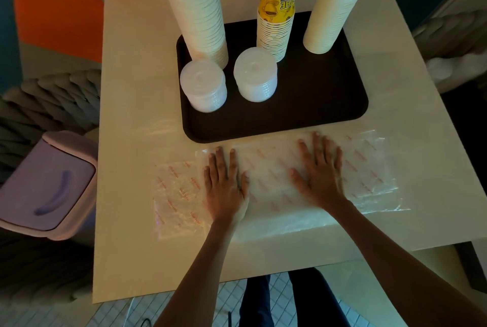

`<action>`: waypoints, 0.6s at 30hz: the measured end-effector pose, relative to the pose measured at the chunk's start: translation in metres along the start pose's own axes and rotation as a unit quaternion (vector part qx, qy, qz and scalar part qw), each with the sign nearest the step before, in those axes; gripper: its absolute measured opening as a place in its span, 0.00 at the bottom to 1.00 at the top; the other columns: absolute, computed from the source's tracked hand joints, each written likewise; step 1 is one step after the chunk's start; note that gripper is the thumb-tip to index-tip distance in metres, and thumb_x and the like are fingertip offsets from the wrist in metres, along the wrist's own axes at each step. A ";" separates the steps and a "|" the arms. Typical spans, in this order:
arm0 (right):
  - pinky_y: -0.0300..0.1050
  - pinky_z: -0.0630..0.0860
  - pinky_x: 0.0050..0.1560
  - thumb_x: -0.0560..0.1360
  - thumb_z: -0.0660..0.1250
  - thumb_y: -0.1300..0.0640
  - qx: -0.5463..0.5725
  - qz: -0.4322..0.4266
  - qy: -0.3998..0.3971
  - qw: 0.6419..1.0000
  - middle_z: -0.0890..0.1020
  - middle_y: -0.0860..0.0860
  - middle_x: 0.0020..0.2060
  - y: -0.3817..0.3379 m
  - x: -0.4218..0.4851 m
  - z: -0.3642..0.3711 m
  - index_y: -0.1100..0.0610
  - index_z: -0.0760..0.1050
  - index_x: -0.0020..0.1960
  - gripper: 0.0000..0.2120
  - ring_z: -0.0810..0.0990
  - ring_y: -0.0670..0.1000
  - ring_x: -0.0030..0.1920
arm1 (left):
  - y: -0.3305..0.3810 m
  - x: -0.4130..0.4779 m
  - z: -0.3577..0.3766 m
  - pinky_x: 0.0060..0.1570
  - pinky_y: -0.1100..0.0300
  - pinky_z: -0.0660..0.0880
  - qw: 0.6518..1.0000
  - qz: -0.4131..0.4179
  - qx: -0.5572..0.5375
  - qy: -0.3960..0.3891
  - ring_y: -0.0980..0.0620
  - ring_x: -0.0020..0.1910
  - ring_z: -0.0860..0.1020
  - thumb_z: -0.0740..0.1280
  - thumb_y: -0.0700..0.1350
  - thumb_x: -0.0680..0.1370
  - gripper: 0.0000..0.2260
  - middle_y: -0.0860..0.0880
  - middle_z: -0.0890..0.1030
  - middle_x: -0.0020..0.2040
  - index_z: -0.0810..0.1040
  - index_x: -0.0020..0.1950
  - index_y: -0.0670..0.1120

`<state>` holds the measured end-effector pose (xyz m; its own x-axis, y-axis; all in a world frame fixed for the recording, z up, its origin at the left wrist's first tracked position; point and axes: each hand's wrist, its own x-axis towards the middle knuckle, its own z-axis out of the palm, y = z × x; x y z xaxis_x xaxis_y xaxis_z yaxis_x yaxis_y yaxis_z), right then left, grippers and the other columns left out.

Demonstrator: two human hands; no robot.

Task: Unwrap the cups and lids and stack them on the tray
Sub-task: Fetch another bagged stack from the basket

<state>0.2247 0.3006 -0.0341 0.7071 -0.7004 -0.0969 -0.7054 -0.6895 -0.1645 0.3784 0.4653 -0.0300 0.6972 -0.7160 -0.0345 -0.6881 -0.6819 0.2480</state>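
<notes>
- Head view: both hands lie flat on clear plastic wrapping [274,176] with red print, spread on the near part of the pale table [137,89].
- The left hand [224,181] is open, palm down, fingers straight and slightly apart, pressing on the wrapping and gripping nothing.
- The right hand [320,173] is open in the same way (fingers fanned a little wider), palm down on the wrapping, with its fingertips close to the near edge of the tray [316,105].
- The wrapping reaches out past both hands, to the left of the left hand and well to the right of the right one; how many sheets overlap there cannot be told.
- The dark tray sits just beyond the wrapping, towards the far side of the table.
- Three tall stacks of cups stand upside down along the far part of the tray: a cream stack [200,10] on the left, a yellow printed stack [276,10] in the middle and another cream stack [332,5] on the right.
- Two short stacks of translucent lids stand on the tray in front of them: the left lid stack [203,86] by the tray's left edge, the right lid stack [255,79] just beside it, near the foot of the yellow printed stack.
- A lilac bin [47,181] with a swing lid stands on the floor left of the table.
</notes>
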 end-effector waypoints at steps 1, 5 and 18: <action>0.66 0.47 0.70 0.77 0.40 0.34 0.000 0.008 0.003 1.000 0.57 0.63 0.75 0.002 0.000 0.000 0.54 0.55 0.76 0.35 0.55 0.65 0.74 | 0.000 0.001 0.001 0.70 0.45 0.53 1.000 0.000 0.002 0.002 0.41 0.74 0.59 0.45 0.57 0.81 0.25 0.41 0.59 0.76 0.54 0.77 0.48; 0.67 0.48 0.70 0.79 0.41 0.37 0.028 0.024 0.052 0.998 0.58 0.64 0.74 -0.006 -0.006 -0.004 0.56 0.56 0.75 0.32 0.54 0.64 0.74 | -0.001 0.001 0.004 0.71 0.45 0.49 1.000 -0.002 -0.006 -0.003 0.44 0.75 0.53 0.46 0.58 0.81 0.26 0.42 0.56 0.77 0.51 0.77 0.49; 0.57 0.43 0.74 0.83 0.42 0.46 0.065 -0.116 0.043 0.990 0.56 0.58 0.75 -0.072 -0.048 0.022 0.54 0.54 0.76 0.24 0.47 0.55 0.77 | 0.011 -0.047 0.003 0.74 0.51 0.47 0.996 0.043 -0.082 0.007 0.44 0.76 0.52 0.45 0.54 0.83 0.23 0.40 0.58 0.76 0.59 0.75 0.46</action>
<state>0.2422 0.3881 -0.0389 0.8386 -0.5431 0.0416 -0.5083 -0.8077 -0.2987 0.3375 0.4912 -0.0286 0.6400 -0.7684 0.0068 -0.7044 -0.5831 0.4047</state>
